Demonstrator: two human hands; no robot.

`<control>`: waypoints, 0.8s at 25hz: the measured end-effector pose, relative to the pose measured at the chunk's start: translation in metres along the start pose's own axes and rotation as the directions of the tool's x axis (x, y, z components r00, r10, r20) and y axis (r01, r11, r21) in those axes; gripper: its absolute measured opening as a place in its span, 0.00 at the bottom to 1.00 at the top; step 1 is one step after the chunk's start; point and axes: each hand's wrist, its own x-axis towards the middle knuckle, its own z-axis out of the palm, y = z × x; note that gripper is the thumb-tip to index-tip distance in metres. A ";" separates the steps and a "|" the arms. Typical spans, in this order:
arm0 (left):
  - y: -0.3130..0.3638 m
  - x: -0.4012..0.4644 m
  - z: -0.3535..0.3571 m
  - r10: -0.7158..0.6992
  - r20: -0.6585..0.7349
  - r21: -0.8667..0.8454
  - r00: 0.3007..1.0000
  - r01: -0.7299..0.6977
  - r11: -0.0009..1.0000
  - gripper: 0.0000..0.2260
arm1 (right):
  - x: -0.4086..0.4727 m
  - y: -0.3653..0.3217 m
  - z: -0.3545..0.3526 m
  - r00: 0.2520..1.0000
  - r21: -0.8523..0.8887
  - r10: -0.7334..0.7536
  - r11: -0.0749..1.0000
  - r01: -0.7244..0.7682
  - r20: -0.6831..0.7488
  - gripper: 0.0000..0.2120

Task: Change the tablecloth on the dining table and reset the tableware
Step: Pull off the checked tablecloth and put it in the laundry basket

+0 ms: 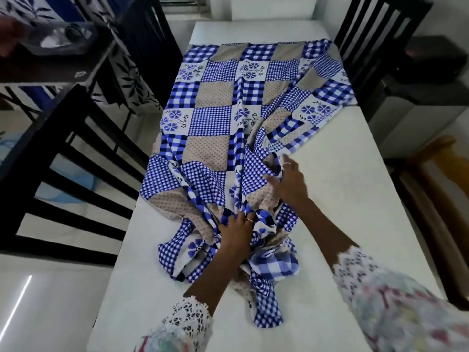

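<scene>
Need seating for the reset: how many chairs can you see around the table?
3. One chair at the table's near left, one at the far left, one at the far right. Others may sit out of view.

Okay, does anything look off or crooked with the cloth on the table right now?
Yes. The checked tablecloth lies askew and only partly spread: fairly flat at the far end, bunched into folds near the left hand and right hand. Much of the white table is bare, mostly on the right.
</scene>
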 end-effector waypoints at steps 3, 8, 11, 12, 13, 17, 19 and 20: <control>0.001 -0.001 0.004 -0.037 -0.007 0.014 0.999 0.037 0.999 0.40 | 0.008 -0.030 0.036 0.935 -0.238 -0.168 0.939 0.248 0.313 0.33; -0.013 -0.003 0.012 -0.040 -0.065 -0.129 0.997 0.031 0.991 0.35 | -0.060 -0.032 0.005 0.997 -0.185 0.072 0.980 -0.070 0.004 0.12; -0.015 0.000 0.016 -0.064 -0.018 -0.145 0.998 0.060 0.988 0.32 | -0.131 -0.040 0.034 0.992 -0.250 0.002 0.968 0.031 0.129 0.14; -0.021 0.002 0.009 -0.003 0.033 -0.183 0.999 0.009 0.983 0.28 | -0.143 -0.037 0.051 0.980 -0.245 0.050 0.970 -0.001 0.193 0.13; -0.032 0.006 -0.003 0.098 0.094 -0.314 0.991 -0.064 0.947 0.21 | -0.147 -0.032 0.063 0.976 -0.276 0.090 0.961 -0.033 0.197 0.12; -0.079 0.027 -0.051 -0.120 -0.101 -0.712 0.988 0.012 0.702 0.17 | -0.133 -0.016 0.067 0.952 -0.202 0.247 0.957 -0.210 0.181 0.11; -0.095 0.037 -0.047 -0.368 -0.263 -0.578 0.892 0.159 0.801 0.30 | -0.133 -0.015 0.074 0.955 -0.215 0.243 0.955 -0.204 0.172 0.10; -0.099 0.040 -0.035 -0.376 -0.213 -0.529 0.902 0.217 0.820 0.35 | -0.133 -0.015 0.076 0.957 -0.211 0.237 0.957 -0.200 0.168 0.10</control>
